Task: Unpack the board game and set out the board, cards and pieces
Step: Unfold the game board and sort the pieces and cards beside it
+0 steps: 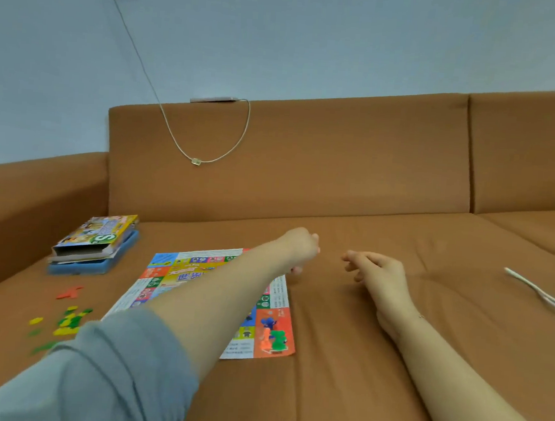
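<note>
The paper board (pixel 274 312) lies flat on the brown sofa seat (pixel 357 364), long axis running near to far. Three plastic pawns (pixel 272 336) stand on its near right corner. The left hand (pixel 299 249) is curled over the far right corner; whether its grip holds anything cannot be told. The right hand (pixel 378 275) hovers, fingers relaxed. The game box (pixel 95 240) sits far left.

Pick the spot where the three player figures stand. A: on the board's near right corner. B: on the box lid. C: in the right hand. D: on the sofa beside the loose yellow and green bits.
A: the blue, orange and green figures stand together on the orange corner square of the board, nearest the camera on its right side.
</note>
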Demonstrator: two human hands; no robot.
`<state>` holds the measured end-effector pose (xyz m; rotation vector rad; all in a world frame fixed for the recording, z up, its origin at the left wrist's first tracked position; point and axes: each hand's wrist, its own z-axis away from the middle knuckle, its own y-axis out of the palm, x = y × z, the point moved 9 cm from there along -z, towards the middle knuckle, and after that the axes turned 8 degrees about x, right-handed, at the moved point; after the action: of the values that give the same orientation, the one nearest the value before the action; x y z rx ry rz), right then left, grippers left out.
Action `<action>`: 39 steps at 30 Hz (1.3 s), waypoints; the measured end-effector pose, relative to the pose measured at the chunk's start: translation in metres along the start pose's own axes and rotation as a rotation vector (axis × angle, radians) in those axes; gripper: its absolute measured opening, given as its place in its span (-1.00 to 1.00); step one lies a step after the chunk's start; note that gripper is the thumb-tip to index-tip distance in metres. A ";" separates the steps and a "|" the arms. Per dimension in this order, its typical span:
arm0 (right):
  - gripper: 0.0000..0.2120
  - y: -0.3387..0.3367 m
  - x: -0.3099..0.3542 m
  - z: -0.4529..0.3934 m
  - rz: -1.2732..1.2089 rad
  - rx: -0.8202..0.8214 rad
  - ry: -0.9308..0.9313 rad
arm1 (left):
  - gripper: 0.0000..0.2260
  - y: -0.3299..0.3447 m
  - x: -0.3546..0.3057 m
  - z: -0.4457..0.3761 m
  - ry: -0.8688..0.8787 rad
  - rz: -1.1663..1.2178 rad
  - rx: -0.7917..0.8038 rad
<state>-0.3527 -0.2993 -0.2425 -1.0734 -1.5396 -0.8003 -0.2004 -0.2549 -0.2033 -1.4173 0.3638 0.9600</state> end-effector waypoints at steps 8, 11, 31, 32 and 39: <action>-0.86 -0.014 -0.007 0.001 -0.182 -0.093 0.023 | -0.69 0.074 0.001 -0.023 0.070 -0.807 0.020; -0.85 -0.018 -0.006 0.001 -0.242 -0.135 0.003 | -0.73 0.080 0.000 -0.015 0.126 -0.807 -0.037; -0.85 -0.023 -0.018 0.001 -0.366 -0.192 0.028 | -0.78 0.046 -0.004 0.014 0.263 -0.477 -0.040; -0.85 -0.023 -0.018 0.001 -0.360 -0.186 0.029 | -0.73 0.041 -0.003 0.015 0.254 -0.421 -0.050; -0.86 -0.020 -0.019 0.000 -0.343 -0.156 0.035 | -0.67 0.029 0.013 0.015 0.063 -0.397 0.034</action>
<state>-0.3704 -0.3114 -0.2604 -0.9107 -1.6764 -1.1835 -0.2191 -0.2398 -0.2287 -1.4229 0.1349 0.5836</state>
